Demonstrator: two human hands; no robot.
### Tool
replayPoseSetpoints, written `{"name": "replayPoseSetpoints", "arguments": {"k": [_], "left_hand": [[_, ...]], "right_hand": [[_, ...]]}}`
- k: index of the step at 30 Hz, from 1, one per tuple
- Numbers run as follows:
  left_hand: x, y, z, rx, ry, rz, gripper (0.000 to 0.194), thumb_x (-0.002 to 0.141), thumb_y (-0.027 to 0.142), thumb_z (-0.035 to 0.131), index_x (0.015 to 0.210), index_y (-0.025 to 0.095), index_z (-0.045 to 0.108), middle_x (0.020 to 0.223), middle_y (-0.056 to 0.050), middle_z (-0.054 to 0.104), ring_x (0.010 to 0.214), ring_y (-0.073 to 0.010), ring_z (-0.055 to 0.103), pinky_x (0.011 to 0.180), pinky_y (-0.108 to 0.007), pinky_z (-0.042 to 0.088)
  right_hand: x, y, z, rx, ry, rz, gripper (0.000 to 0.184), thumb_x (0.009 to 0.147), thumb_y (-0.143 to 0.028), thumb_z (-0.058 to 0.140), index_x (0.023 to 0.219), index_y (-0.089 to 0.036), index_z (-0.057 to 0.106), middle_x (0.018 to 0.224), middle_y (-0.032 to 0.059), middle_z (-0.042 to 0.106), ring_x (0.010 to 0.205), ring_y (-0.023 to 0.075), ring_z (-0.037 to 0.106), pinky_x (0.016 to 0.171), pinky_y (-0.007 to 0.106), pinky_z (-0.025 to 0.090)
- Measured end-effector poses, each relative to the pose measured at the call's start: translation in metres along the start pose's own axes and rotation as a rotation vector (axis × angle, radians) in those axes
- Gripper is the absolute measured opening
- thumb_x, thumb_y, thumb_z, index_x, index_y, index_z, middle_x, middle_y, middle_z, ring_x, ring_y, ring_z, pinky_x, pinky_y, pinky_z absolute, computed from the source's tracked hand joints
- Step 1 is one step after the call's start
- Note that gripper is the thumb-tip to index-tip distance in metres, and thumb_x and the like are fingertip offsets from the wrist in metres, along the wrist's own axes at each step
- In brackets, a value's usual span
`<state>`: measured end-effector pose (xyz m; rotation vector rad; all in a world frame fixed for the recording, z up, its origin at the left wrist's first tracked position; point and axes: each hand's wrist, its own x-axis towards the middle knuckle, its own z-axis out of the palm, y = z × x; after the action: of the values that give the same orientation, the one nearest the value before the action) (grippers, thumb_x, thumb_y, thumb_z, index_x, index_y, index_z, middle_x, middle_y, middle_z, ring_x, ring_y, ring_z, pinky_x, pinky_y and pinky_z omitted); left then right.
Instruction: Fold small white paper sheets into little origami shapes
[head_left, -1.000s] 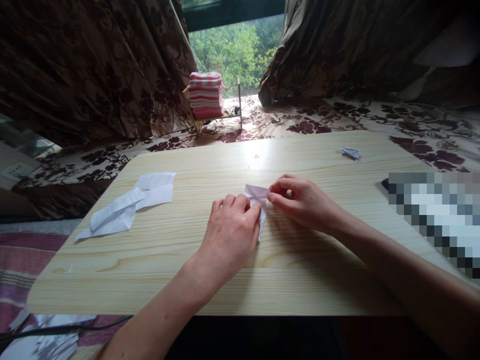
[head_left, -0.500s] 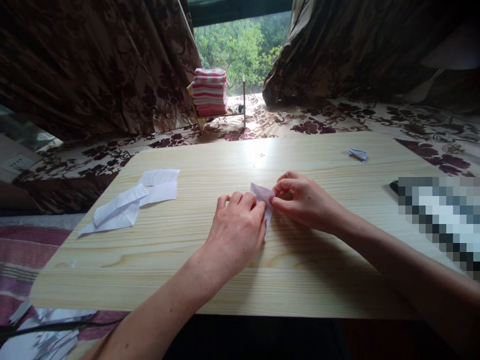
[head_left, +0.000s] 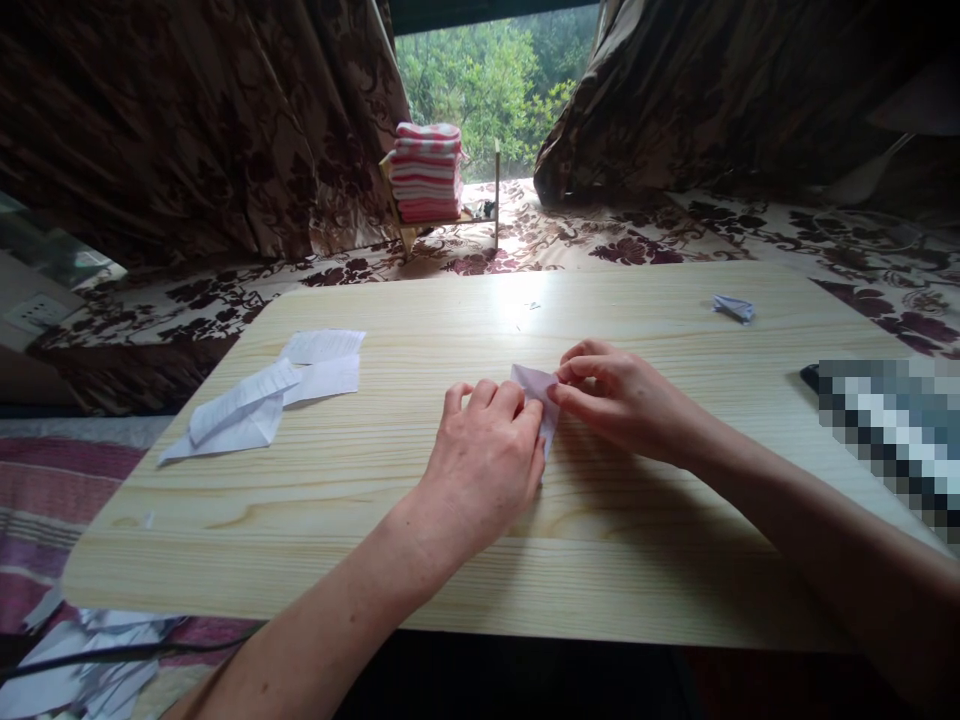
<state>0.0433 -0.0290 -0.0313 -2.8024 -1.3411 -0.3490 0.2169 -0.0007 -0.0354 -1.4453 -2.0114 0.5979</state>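
Observation:
A small folded piece of white paper (head_left: 534, 379) is on the table in front of me, partly covered by my fingers. My left hand (head_left: 484, 445) lies over its left side, fingers curled and the thumb pressing on the paper. At the upper right edge, my right hand (head_left: 616, 392) pinches the paper between thumb and forefinger. The lower part of the sheet shows only as a narrow strip beside my left hand.
Loose paper pieces (head_left: 240, 410) lie at the table's left. A small folded paper (head_left: 733, 308) sits at the far right, near a pixelated object (head_left: 892, 430). More paper scraps (head_left: 90, 660) are below the left edge. Striped folded cloths (head_left: 427, 175) stand on a small rack behind.
The whole view has shifted slightly. My right thumb has slid a little further onto the paper's upper right edge; my left hand stays pressed on the paper.

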Motion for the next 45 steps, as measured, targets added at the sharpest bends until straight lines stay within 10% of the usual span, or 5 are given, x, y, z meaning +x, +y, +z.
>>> {"name": "replayPoseSetpoints", "arguments": {"k": [45], "left_hand": [[-0.002, 0.003, 0.004, 0.044, 0.058, -0.009, 0.029, 0.090, 0.026, 0.041, 0.110, 0.013, 0.057, 0.104, -0.009, 0.062, 0.100, -0.0252, 0.051, 0.099, -0.049, 0.028]], "right_hand": [[-0.014, 0.002, -0.004, 0.062, -0.024, -0.018, 0.030, 0.073, -0.010, 0.048, 0.079, -0.022, 0.075, 0.082, 0.0031, 0.060, 0.071, 0.0140, 0.058, 0.067, 0.027, 0.047]]}}
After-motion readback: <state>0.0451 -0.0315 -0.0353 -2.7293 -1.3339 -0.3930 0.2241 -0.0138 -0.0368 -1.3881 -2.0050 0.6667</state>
